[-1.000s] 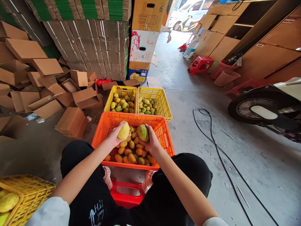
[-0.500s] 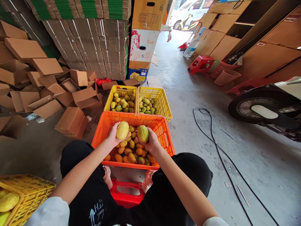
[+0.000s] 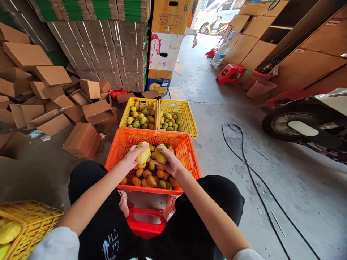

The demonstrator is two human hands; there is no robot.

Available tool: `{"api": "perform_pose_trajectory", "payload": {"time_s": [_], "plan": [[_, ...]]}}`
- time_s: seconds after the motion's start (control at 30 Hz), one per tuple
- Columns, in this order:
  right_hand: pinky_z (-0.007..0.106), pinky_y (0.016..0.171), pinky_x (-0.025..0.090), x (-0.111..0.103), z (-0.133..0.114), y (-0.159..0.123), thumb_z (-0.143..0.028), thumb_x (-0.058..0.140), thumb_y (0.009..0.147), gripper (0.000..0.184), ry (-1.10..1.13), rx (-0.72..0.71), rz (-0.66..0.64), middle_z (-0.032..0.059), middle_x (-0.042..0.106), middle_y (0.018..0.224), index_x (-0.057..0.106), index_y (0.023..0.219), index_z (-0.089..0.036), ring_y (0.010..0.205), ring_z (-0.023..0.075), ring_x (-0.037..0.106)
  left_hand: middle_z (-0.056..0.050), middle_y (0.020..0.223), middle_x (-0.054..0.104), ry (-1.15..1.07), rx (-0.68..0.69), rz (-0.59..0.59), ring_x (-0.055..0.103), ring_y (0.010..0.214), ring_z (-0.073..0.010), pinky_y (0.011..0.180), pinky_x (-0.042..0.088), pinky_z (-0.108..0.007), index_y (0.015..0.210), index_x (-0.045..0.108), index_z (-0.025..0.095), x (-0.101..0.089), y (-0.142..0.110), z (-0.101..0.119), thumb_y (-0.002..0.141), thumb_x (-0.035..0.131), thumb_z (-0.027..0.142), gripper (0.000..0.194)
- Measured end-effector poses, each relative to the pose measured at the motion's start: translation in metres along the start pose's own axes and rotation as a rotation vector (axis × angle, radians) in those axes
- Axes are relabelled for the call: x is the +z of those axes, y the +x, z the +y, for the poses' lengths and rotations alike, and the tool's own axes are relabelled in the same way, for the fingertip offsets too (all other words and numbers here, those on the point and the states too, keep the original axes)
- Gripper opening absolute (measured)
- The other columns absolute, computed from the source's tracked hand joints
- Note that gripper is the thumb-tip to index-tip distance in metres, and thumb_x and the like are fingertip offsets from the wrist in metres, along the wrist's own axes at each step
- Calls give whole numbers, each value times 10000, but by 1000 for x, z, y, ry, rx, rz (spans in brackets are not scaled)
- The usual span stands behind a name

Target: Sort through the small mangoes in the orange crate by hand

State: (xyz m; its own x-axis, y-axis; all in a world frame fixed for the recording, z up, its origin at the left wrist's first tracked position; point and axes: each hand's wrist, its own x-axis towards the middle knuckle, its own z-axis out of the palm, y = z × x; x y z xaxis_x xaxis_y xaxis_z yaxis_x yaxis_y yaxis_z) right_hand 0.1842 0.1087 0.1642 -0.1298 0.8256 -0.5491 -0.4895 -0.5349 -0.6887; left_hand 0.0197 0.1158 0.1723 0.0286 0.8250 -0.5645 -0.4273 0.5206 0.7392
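Left sleeve: short, loose, pale bluish grey, ending near the elbow.
Right sleeve: same pale cloth, just the lower edge showing.
Trousers: black, roomy over the knees.
Thigh print: white, scrawled-looking letters, on the left leg.
Footwear: pinkish and strappy, probably sandals, hard to tell from here.
Left hand and right hand: bare.

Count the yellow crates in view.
3: one beyond the orange crate at left, one beside it at right, and one at lower left, cut off by the frame. Others may be hidden.
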Motion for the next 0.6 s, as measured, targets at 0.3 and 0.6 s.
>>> {"api": "perform_pose_trajectory", "payload": {"time_s": [0.3,0.6], "plan": [[408,675,633,-8,1,12,-421,675,734,222,43,62,55,43,680,783,579,823,-241,827,257,707,-25,716,671,-136,-109,46,661,583,-158,543,583,-261,930,647,164,-2,8,1,789,730,300,212],[258,611,532,-3,5,8,-387,862,603,394,-89,-84,75,-7,698,826,619,875,-239,758,175,653,-41,772,694,-79,-56,7,677,603,-161,557,590,-274,921,655,158,1,2,3,732,836,254,279]]}}
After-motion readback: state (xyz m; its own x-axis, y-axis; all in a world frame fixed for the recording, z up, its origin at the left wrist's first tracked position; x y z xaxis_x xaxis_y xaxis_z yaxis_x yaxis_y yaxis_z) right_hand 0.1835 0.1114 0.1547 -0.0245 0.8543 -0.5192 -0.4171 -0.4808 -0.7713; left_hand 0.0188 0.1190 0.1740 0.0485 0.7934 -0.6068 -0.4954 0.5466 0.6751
